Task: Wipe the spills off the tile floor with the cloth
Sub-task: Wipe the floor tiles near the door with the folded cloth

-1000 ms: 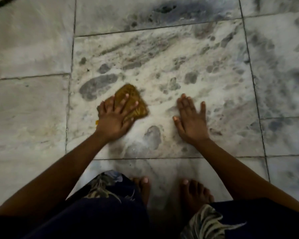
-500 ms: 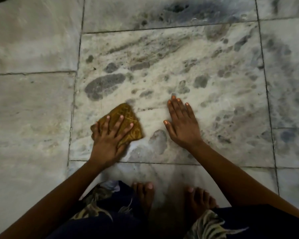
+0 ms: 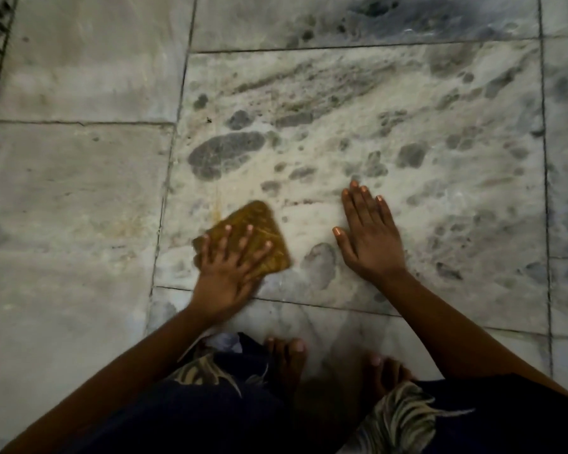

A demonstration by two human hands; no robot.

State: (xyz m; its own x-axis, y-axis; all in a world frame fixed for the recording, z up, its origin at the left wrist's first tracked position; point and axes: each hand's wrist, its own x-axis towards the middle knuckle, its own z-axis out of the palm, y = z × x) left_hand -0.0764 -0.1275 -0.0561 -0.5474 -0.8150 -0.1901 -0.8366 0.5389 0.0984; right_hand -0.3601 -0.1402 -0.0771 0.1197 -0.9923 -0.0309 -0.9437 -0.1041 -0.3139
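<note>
Under the left hand point(image 3: 225, 273), the cloth point(image 3: 246, 237).

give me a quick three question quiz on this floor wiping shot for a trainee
1. Which hand presses the cloth on the tile floor?
2. True or false: the right hand lies flat on the bare tile, apart from the cloth.
3. The yellowish streak lies: A) just beyond the cloth's far corner B) right of the right hand C) between the feet.

Key:
1. The left hand, fingers spread over it.
2. True.
3. A.
</note>
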